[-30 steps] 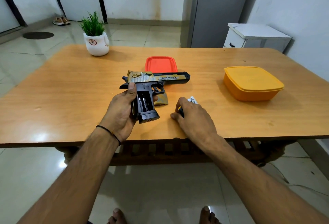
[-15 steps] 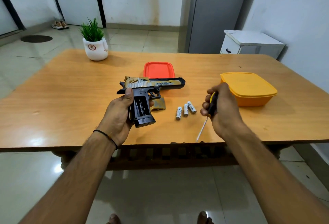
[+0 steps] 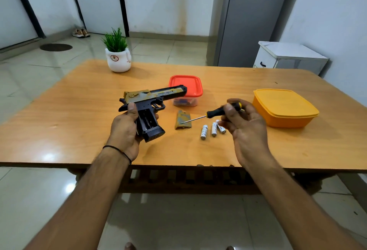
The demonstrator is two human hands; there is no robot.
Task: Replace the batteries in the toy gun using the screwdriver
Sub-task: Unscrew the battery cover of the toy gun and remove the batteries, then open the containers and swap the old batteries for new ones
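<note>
Gripping the toy gun [image 3: 156, 96] by its handle, the left hand [image 3: 125, 130] wraps fully round it above the table [image 3: 59, 110], barrel pointing right. Right hand [image 3: 244, 126] pinches one screwdriver [image 3: 217, 112] at the handle, tip over one loose cover plate [image 3: 183, 120]. Three batteries [image 3: 213, 129] lie beside that hand. Two lidded boxes: red [image 3: 185, 87] behind the gun, yellow [image 3: 284, 106] near the right edge. One plant pot [image 3: 118, 61] at the far-left edge. Widest open tabletop: left of the gun.

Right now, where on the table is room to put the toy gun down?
The widest bare table lies left of the left hand, in front of the plant pot. Another strip runs behind the red box and yellow box. Crowded by the right hand: cover, batteries, screwdriver.
</note>
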